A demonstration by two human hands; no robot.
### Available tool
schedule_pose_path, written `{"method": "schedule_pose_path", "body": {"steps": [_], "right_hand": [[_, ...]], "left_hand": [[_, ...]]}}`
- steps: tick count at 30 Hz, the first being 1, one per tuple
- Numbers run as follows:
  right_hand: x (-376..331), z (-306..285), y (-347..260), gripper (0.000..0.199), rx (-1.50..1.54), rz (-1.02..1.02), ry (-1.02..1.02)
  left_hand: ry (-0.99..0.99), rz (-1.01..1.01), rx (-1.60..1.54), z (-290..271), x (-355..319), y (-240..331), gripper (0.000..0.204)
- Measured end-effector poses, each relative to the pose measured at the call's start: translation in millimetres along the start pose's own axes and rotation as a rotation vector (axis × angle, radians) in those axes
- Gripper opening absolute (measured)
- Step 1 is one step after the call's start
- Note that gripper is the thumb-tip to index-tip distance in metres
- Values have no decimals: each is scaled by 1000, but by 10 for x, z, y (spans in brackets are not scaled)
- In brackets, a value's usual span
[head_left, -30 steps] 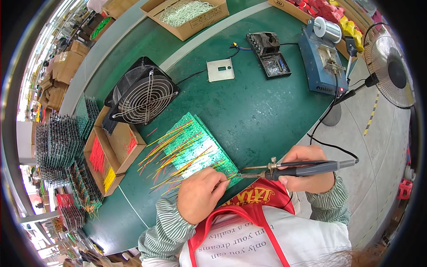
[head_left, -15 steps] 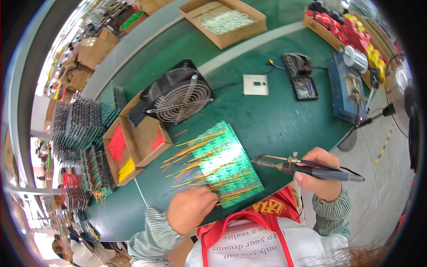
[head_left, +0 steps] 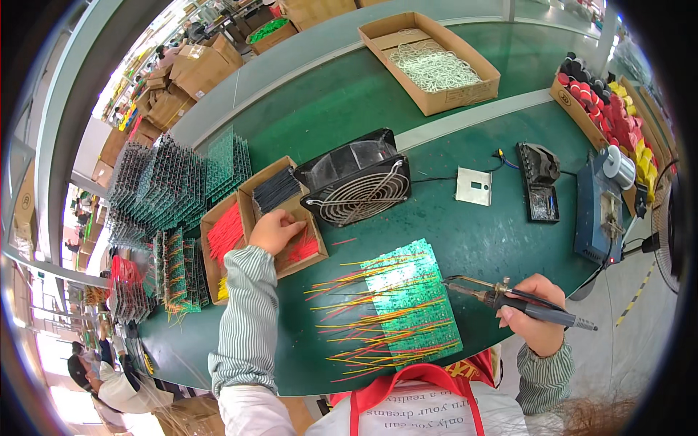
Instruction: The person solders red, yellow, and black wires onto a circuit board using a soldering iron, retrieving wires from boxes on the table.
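Observation:
My right hand (head_left: 538, 309) grips a soldering iron (head_left: 542, 312) with a thin metal solder-feed tube along its tip. The tip sits beside the right edge of a green circuit board panel (head_left: 429, 320), which lies on the table. Rows of red, yellow and black wires (head_left: 356, 327) lie across the panel and stick out to its left. My left hand (head_left: 275, 231) reaches over a divided cardboard box (head_left: 313, 256), at the lower edge of its black wires (head_left: 275, 190). Its fingers are drawn together; whatever lies between them is hidden. Red wires (head_left: 225, 232) fill a neighbouring compartment.
A black fan (head_left: 356, 178) with a wire guard stands behind the panel. Stacked circuit boards (head_left: 156, 185) rise at the left. A blue solder station (head_left: 600, 207) with a solder spool stands right, near a black tool holder (head_left: 539, 182). A carton of white loops (head_left: 436, 69) lies at the back.
My left hand has left the panel's lower left edge and moved up and left to the cardboard box. My right hand still holds the soldering iron beside the panel. The whole view has shifted.

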State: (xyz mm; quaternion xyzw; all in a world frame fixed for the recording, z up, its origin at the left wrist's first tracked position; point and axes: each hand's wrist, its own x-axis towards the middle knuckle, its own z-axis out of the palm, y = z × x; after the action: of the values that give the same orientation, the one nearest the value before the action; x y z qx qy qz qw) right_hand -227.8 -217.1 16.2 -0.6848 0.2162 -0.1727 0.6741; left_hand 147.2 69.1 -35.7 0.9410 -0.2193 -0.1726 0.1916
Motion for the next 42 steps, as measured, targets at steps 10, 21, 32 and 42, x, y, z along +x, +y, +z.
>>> {"method": "schedule_pose_path", "body": {"steps": [10, 21, 32, 42], "right_hand": [[121, 47, 36, 18, -42, 5, -9], [93, 85, 17, 17, -50, 20, -10], [38, 57, -20, 17, -26, 29, 9], [11, 48, 18, 16, -30, 10, -2]], "left_hand": [[-275, 253, 100, -67, 26, 109, 17], [-322, 178, 47, -31, -124, 153, 20], [-137, 189, 156, -36, -207, 215, 22], [-169, 177, 39, 16, -196, 175, 25]]}}
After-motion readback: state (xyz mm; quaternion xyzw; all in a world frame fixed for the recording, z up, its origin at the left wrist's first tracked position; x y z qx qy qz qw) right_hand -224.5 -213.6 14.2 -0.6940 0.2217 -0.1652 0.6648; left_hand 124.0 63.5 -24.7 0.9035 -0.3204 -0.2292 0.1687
